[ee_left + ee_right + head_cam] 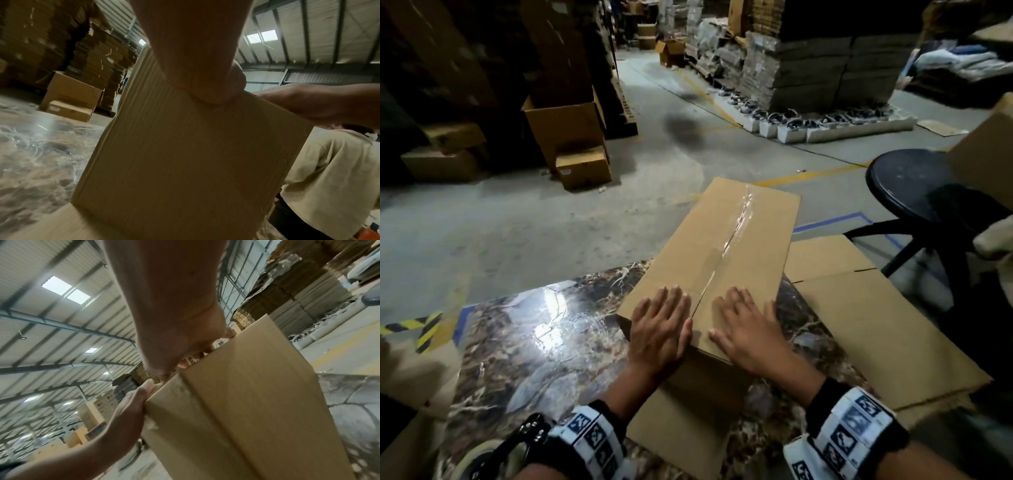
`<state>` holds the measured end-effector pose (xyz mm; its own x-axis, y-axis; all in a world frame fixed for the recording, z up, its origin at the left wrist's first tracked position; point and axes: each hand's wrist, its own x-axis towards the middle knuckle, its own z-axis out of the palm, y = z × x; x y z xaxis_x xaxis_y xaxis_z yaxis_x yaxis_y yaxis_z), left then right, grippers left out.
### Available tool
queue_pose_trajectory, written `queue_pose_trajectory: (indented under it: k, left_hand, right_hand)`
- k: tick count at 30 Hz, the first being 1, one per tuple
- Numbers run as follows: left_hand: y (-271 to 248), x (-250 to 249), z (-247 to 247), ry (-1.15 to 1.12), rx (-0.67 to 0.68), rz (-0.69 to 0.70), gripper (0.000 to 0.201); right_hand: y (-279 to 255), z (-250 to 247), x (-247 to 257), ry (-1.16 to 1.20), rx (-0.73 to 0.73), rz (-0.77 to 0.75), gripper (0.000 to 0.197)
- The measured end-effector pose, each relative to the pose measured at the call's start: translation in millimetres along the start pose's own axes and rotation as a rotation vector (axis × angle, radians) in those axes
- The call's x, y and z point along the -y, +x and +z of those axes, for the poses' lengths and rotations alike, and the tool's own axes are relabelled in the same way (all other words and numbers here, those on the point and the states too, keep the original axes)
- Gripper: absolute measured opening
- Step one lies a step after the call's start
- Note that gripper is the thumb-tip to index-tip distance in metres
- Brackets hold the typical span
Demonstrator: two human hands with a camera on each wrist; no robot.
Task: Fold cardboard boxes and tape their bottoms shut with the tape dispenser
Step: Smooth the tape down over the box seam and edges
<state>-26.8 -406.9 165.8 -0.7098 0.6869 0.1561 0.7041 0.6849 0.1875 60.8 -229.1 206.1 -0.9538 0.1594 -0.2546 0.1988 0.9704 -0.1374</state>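
**Box bottom taped; hands pressing near end of seam**

I see the long brown corrugated cardboard box (717,260) lying on the glossy dark marble-pattern tabletop (534,342), its far end overhanging the table edge toward the grey concrete floor (551,219). The face turned up is the closed pair of flaps. A strip of clear shiny tape (736,222) runs along the centre seam from the far edge toward me; it looks wrinkled at the far end and flatter near my hands.

My left hand (659,329) lies flat on the left flap, fingers straight and spread, thumb next to the seam. My right hand (748,329) lies flat on the right flap in the same way. Neither grips anything; both press down on the box at its near end, just beside each other with the seam between.

Judgement: folding and taping of this box are essentially complete. What remains is smoothing the near end of the tape, then turning the box over. I cannot see the tape dispenser clearly in any view.

A flat unfolded brown cardboard sheet (866,329) lies partly under the box on the right, probably the next blank. A round black stool (904,185) stands beyond it.
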Motion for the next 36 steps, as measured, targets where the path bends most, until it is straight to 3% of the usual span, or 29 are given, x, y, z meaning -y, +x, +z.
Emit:
queue_pose_trajectory:
  k: [2, 6, 8, 12, 15, 19, 22, 27, 30, 34, 36]
  left_hand:
    - [-3, 5, 1, 0.029, -0.009, 0.065, 0.058]
    - [-5, 39, -4, 0.148, 0.057, 0.356, 0.064]
    - [3, 59, -11, 0.170, 0.063, 0.381, 0.065]
    - [8, 75, -18, 0.106, 0.080, 0.199, 0.087]
    - [2, 61, -12, 0.001, -0.012, 0.071, 0.095]
    - [-10, 40, -5, -0.036, -0.050, -0.113, 0.095]
    - [-23, 17, -3, -0.052, -0.027, -0.202, 0.081]
    - [-41, 10, -1, -0.135, -0.031, -0.228, 0.075]
    - [-52, 24, -14, -0.368, -0.061, -0.179, 0.076]
    - [-97, 66, -27, -0.467, -0.262, -0.326, 0.047]
    - [-134, 98, -20, -0.474, -0.364, -0.502, 0.043]
  right_hand:
    - [-11, 12, 9, -0.059, 0.000, -0.120, 0.092]
    - [-13, 28, 2, -0.143, -0.104, -0.236, 0.081]
    - [-8, 24, -4, -0.167, -0.086, -0.265, 0.086]
    - [-1, 13, -12, -0.223, -0.066, -0.297, 0.083]
    - [11, 3, -23, -0.196, -0.021, -0.337, 0.080]
    - [22, -15, -36, -0.219, 0.018, -0.320, 0.076]
    - [20, -16, -46, -0.173, 0.024, -0.270, 0.078]
    - [7, -18, -35, -0.133, 0.019, -0.198, 0.073]
    - [-1, -32, -10, -0.021, 0.039, -0.140, 0.069]
    - [-18, -31, 47, 0.416, -0.339, -0.446, 0.043]
    - [-26, -21, 86, 0.557, -0.302, -0.578, 0.030]
